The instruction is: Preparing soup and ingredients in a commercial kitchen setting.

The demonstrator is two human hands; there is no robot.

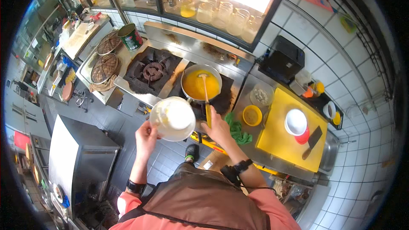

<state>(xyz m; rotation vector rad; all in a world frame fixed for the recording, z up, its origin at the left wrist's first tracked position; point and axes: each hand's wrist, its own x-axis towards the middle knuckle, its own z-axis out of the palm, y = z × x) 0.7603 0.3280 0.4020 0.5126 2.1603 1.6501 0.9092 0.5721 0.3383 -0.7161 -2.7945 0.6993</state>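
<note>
A white bowl (163, 124) with yellowish residue inside is in my left hand (147, 135), gripped by its left rim. It is held in front of the stove, just below and left of a metal pot (219, 80). Orange-yellow liquid (191, 84) fills much of the pot, which sits on the right burner. My right hand (219, 129) grips the yellow handle of a long spoon or ladle (206, 91). The head of that utensil rests in the liquid near the pot's far side.
Left of the pot is a bare burner (153, 72), with a large open can (130, 36) behind it. To the right, a green cloth (238, 131) and a yellow bowl (252, 115) lie near a yellow cutting board (278, 147) bearing a cleaver (314, 139) and a white bowl (295, 122).
</note>
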